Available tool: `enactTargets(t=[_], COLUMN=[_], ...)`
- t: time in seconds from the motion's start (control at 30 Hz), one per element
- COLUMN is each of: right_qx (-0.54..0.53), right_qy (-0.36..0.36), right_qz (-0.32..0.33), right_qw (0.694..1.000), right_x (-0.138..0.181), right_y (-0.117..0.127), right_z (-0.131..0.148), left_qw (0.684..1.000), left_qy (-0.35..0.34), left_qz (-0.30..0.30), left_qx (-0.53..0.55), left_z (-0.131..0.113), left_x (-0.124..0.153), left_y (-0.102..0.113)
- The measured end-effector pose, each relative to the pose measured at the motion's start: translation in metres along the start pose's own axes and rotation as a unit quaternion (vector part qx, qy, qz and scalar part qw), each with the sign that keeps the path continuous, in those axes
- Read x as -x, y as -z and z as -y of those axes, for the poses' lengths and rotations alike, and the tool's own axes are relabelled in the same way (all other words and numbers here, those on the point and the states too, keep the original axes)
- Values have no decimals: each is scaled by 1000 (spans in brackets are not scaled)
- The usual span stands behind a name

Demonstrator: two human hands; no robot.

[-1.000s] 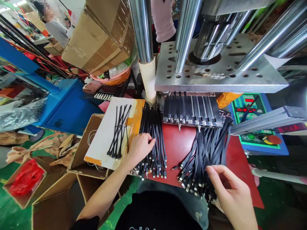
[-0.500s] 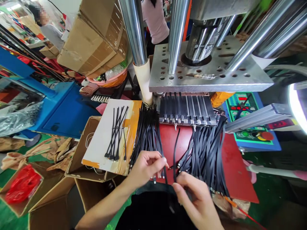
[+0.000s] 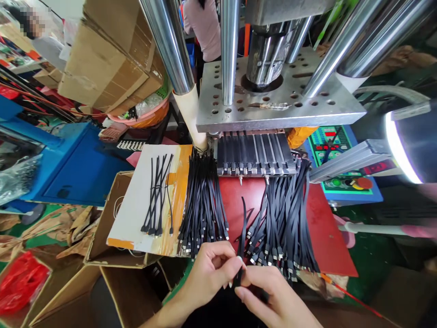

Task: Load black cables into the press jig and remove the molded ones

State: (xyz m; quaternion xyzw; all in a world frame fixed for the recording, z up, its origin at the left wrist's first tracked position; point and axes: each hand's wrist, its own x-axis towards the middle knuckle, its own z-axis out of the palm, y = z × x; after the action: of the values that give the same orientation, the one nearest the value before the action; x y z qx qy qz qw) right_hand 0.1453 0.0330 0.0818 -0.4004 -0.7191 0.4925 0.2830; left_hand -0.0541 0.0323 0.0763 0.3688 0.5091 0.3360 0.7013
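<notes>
Left hand (image 3: 215, 272) and right hand (image 3: 271, 291) met, fingers nearly touching! The left pinched the black cable (image 3: 243, 228), the right closed on it just below, and its upper length rose beyond both, over the red board (image 3: 252, 189), beside the cable pile (image 3: 285, 214).
</notes>
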Motion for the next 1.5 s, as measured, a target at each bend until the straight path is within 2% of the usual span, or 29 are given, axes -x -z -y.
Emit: enactTargets(t=[0.07,0.13,0.2,0.27,0.37,0.43,0.53,0.63,0.7,0.87,0.93,1.03,1.17,1.23,1.33,1.4,1.43,1.5], right_qx=[-41,-116,-196,-229,-174,-136,-107,-94,-84,-44,-39,-41,-58,-58,-49,-48,-50,-62], right_qy=[-45,-100,-141,-148,-105,-68,-47,-24,-1,24,26,24,8,2,9,3,-7,-31], right_qz=[31,19,-53,-140,-211,-214,-223,-210,-205,-260,-245,-219,-219,-227,-271,-291,-287,-236], right_qw=[998,988,969,952,956,965,968,973,975,964,968,975,974,972,961,955,957,969], right_x=[-2,-8,-18,-27,-32,-29,-22,-20,-21,-24,-26,-29,-31,-32,-39,-43,-43,-40], right_y=[3,8,11,10,4,0,-3,-5,-6,-1,1,2,1,1,-3,-12,-18,-30], right_z=[-1,-4,-6,-8,-7,-6,-6,-7,-8,-10,-10,-9,-5,-3,-3,-6,-9,-15], left_qw=[998,988,979,975,979,979,968,959,956,959,962,974,986,986,974,959,950,933], left_qy=[-42,-84,-94,-72,-60,-102,-182,-213,-222,-218,-205,-171,-93,-109,-188,-232,-249,-279], left_qz=[-14,-23,-19,-4,21,19,-17,-5,19,56,67,86,139,120,65,50,38,-3], left_qx=[-55,-124,-179,-208,-193,-175,-174,-186,-192,-173,-166,-125,-26,-31,-104,-158,-182,-226], left_z=[4,11,18,20,1,-25,-64,-85,-89,-85,-85,-87,-88,-90,-98,-106,-110,-119], left_x=[3,6,10,10,4,-6,-24,-40,-46,-48,-48,-50,-60,-63,-63,-66,-71,-88], left_y=[-3,-6,-8,-8,-5,-3,-2,-4,-5,-3,-1,0,-1,-3,-7,-7,-5,0])
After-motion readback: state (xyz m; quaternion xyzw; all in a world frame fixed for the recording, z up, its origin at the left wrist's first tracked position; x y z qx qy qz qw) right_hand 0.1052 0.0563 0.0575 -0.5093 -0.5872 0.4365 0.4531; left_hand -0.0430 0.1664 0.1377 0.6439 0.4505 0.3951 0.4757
